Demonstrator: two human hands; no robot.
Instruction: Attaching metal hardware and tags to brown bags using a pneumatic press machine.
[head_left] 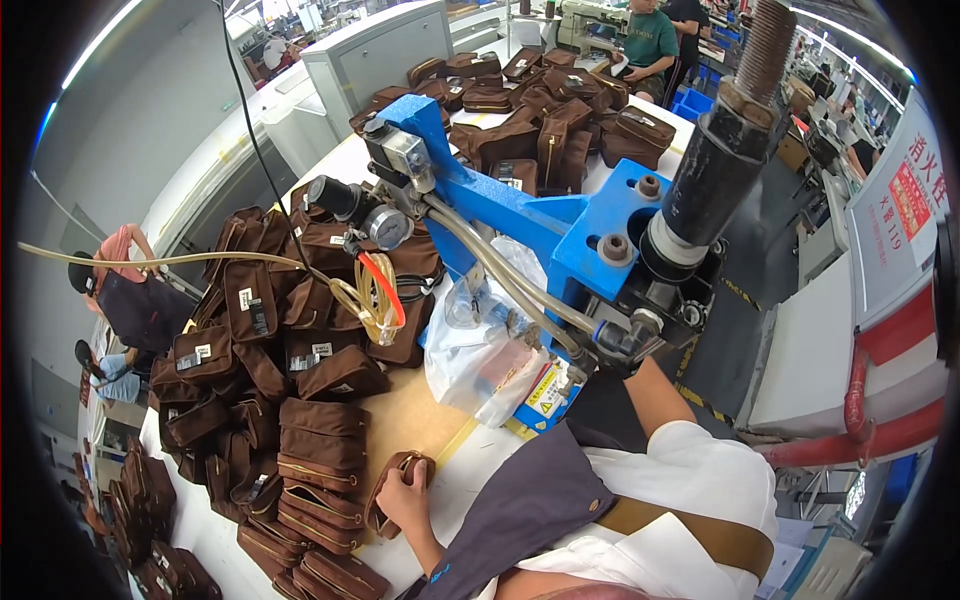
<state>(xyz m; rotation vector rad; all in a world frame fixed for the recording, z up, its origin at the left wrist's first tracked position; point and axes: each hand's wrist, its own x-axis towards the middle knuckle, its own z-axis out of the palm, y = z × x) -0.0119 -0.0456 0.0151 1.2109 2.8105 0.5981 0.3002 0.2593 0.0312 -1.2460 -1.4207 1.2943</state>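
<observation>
My left hand (404, 500) is closed on the edge of a brown zippered pouch (396, 478), which stands on the table beside a stack of like pouches. My right forearm (662, 394) reaches up behind the hose fittings of a blue press (500, 200); the hand itself is hidden there, so its fingers do not show. Close to my left hand, the stacked brown pouches (322, 440) lie with their gold zippers toward me. A white plastic bag (470, 350) hangs at the base of the press.
Heaps of brown pouches (255, 300) cover the table's left side, and more (560, 120) lie beyond the press. An air hose (160, 259) and a pressure gauge (386, 227) are on the press. Other people (648, 50) work farther off. Red pipes (870, 440) run at right.
</observation>
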